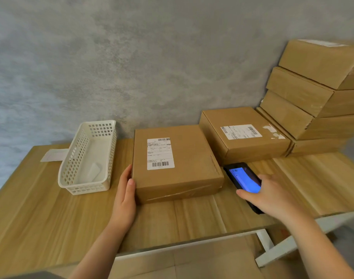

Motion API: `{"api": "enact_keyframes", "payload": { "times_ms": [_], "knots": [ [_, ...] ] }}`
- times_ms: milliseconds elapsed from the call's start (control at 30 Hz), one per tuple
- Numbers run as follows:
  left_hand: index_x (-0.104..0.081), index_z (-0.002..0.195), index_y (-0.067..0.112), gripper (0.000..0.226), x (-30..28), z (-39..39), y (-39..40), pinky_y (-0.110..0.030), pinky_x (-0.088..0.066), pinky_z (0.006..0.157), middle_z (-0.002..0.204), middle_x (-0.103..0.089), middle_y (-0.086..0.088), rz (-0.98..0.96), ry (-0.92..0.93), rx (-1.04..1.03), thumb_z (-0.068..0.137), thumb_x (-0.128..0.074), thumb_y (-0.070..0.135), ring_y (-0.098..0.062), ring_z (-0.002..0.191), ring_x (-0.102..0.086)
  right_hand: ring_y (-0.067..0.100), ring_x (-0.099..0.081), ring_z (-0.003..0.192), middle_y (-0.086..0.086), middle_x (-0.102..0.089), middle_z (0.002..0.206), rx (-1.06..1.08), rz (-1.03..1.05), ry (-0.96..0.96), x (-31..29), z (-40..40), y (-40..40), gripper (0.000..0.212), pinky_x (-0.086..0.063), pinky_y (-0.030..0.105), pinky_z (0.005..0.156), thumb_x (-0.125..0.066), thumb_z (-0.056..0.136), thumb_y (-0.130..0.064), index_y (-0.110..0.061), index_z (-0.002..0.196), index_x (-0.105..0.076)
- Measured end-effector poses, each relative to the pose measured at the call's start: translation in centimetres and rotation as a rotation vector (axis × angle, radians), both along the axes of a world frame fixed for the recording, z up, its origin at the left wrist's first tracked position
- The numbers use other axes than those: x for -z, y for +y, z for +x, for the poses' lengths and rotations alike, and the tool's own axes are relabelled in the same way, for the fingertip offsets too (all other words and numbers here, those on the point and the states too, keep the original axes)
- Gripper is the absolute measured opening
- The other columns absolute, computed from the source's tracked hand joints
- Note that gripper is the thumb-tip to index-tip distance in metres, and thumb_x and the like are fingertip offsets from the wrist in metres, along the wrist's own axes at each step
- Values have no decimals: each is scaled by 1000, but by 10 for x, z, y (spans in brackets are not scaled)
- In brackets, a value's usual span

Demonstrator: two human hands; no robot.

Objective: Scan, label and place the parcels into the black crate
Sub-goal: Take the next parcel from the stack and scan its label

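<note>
Two labelled parcels lie flat on the desk [51, 208]. The nearer parcel [177, 164] sits between the hands: the left hand [124, 198] lies open against its left edge, the right hand [272, 196] grips a handheld scanner [242, 180], screen lit blue. Second parcel [243, 133] behind; label print illegible. Four stacked boxes [313, 93] and one white basket [89, 158].
</note>
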State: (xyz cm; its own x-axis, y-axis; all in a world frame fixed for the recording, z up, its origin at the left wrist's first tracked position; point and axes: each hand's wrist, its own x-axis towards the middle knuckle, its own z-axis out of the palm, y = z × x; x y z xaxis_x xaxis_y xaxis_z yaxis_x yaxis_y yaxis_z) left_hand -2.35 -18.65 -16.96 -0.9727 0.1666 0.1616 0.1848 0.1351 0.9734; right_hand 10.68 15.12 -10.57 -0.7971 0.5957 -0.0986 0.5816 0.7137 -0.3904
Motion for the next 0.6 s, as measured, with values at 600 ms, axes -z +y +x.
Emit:
{"api": "enact_keyframes", "payload": {
  "times_ms": [600],
  "knots": [
    [-38,147,28,53,-6,3,3,5,-29,92,138,-48,21,-11,-14,-50,96,-33,43,22,122,-41,25,-50,109,8,-51,123,26,167,9,54,4,-9,93,-48,35,87,-63,70,-75,-9,134,-46]
  ]
}}
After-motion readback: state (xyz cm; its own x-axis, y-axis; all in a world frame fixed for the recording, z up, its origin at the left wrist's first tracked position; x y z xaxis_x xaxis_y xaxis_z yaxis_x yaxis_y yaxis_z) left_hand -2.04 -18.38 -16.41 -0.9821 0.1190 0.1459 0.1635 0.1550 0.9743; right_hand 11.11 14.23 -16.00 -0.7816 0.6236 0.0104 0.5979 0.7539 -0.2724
